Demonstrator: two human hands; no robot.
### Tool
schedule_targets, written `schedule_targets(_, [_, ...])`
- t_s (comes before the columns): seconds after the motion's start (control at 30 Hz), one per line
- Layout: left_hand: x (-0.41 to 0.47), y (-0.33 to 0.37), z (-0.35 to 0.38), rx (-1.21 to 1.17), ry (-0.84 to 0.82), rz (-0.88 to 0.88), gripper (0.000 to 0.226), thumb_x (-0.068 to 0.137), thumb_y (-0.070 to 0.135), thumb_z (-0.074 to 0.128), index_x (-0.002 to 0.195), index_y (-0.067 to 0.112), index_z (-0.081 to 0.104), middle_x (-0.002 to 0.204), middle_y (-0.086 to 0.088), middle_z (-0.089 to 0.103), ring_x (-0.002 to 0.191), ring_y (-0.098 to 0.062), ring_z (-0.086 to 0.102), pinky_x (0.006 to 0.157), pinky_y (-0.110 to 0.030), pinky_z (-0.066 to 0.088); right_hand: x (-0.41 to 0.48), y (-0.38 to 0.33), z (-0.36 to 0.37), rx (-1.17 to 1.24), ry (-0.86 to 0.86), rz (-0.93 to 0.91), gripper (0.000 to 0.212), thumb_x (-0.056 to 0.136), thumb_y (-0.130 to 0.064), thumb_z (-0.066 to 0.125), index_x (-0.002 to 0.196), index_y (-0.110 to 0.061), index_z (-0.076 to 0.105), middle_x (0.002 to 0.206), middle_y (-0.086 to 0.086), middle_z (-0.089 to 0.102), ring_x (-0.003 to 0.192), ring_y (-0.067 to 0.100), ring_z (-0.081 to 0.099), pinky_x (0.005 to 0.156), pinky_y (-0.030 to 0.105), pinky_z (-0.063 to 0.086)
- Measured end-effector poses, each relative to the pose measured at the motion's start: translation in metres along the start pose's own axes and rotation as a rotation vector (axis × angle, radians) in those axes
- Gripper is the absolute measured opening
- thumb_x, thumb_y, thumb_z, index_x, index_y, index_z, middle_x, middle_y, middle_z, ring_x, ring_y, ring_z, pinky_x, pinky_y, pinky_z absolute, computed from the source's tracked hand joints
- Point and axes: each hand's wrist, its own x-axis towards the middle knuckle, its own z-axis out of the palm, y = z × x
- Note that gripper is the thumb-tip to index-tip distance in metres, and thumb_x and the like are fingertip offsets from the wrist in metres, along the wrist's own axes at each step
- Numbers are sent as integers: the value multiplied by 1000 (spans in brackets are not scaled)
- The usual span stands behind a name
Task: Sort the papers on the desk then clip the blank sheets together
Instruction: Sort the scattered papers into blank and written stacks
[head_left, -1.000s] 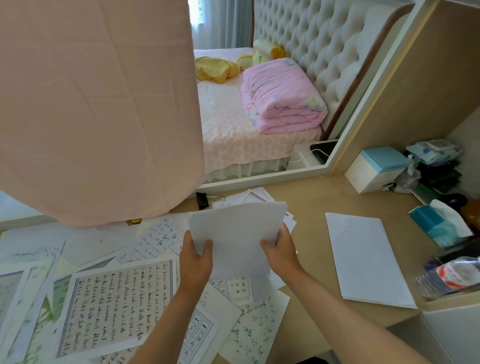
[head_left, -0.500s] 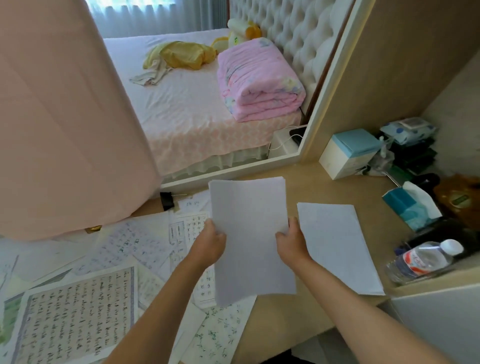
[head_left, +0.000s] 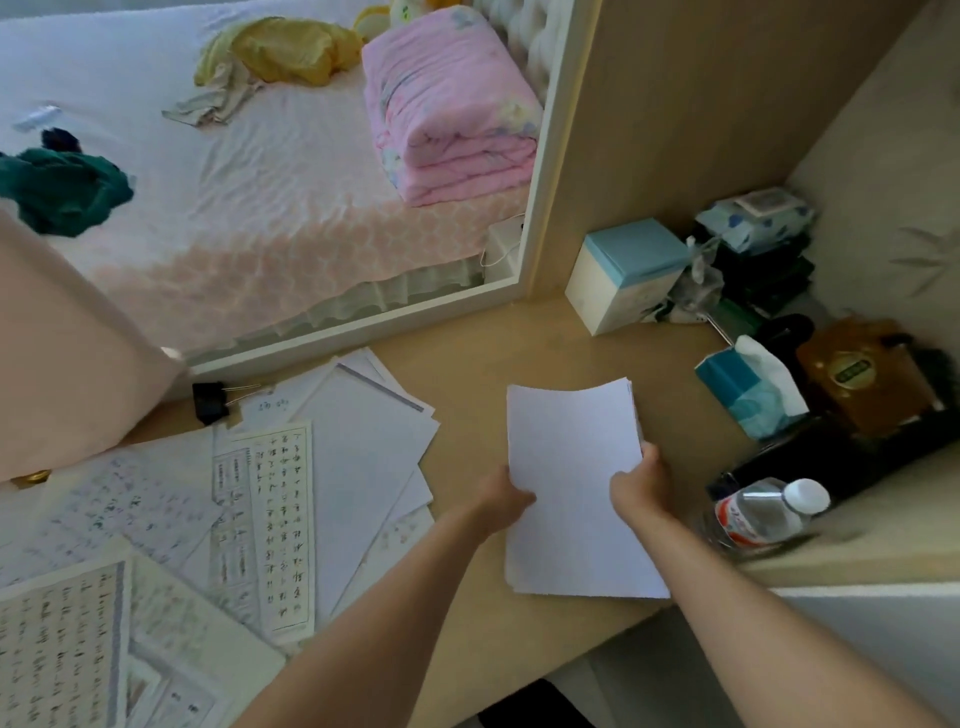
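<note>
A blank white sheet (head_left: 571, 467) lies over the stack of blank sheets on the right half of the wooden desk (head_left: 478, 364); stack edges show at its top right corner. My left hand (head_left: 501, 501) grips the sheet's left edge and my right hand (head_left: 641, 480) grips its right edge. Left of them spreads a loose pile of written papers (head_left: 283, 519), with more blank sheets (head_left: 363, 457) mixed in. A black binder clip (head_left: 210, 401) sits at the back of the desk beside the pile.
A pink cloth (head_left: 67, 364) hangs over the desk's left. At the right stand a blue-lidded box (head_left: 623, 275), a tissue pack (head_left: 748, 395), a plastic bottle (head_left: 763, 512) and dark clutter. A mirror (head_left: 530, 228) reflecting a bed backs the desk.
Both hands have carried the blank sheet from above the written pile to the right and lowered it onto the blank stack. The view has shifted right and down.
</note>
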Motion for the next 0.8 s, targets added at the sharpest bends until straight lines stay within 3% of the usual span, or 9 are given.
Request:
schedule_targets(0.1, [10,-5,7,158,72,7,61,93,29,58,146,10,35,144,-10,38,127,-31,46,107,-41,41,10,9,3,-245,-52,55,68,87,-10,55,149,-12,27,151,16,31,136,36,33,112,45,34])
schedule_targets(0.17, [12,-7,8,134,91,24,58,94,27,56,146,11,36,144,-10,37,126,-30,47,108,-43,41,12,10,4,-324,-98,86,78,90,-14,56,155,-13,13,156,15,19,140,36,24,113,44,27])
schedule_targets(0.27, [13,-15,1,30,130,42,58,93,23,56,146,13,37,143,-8,45,125,-27,50,106,-44,43,11,7,11,-326,-126,48,77,89,-14,54,155,-14,15,156,13,20,140,36,25,114,44,29])
schedule_targets(0.4, [9,-31,-24,54,248,-4,73,91,32,57,154,15,24,152,-6,35,137,-28,38,112,-48,37,-5,-8,37,-256,-241,-52,78,83,-14,53,154,-17,20,150,9,25,135,33,26,113,39,31])
schedule_targets(0.57, [-6,-45,-60,44,279,-21,83,79,38,61,152,21,26,149,-6,40,134,-29,43,110,-50,39,-25,-29,57,-381,-378,-165,81,87,-22,52,156,-18,9,155,7,19,139,32,20,112,38,28])
schedule_targets(0.63, [-14,-47,-70,-35,272,28,75,84,30,62,150,19,29,148,-3,43,130,-26,48,107,-44,44,-30,-38,57,-464,-334,-177,80,87,-25,53,155,-19,11,154,9,21,139,33,21,111,40,29])
schedule_targets(0.73, [-25,-54,-89,-42,413,109,60,93,24,60,148,17,37,147,-3,44,127,-22,51,100,-38,48,-45,-57,61,-478,-235,-325,69,86,-23,52,150,-19,24,151,8,23,134,32,25,108,41,30])
schedule_targets(0.8, [-36,-61,-107,-52,508,155,48,96,22,57,143,17,45,139,-2,52,112,-15,56,91,-29,47,-62,-76,73,-421,-289,-441,60,89,-19,49,147,-21,32,148,6,27,131,29,30,107,39,32])
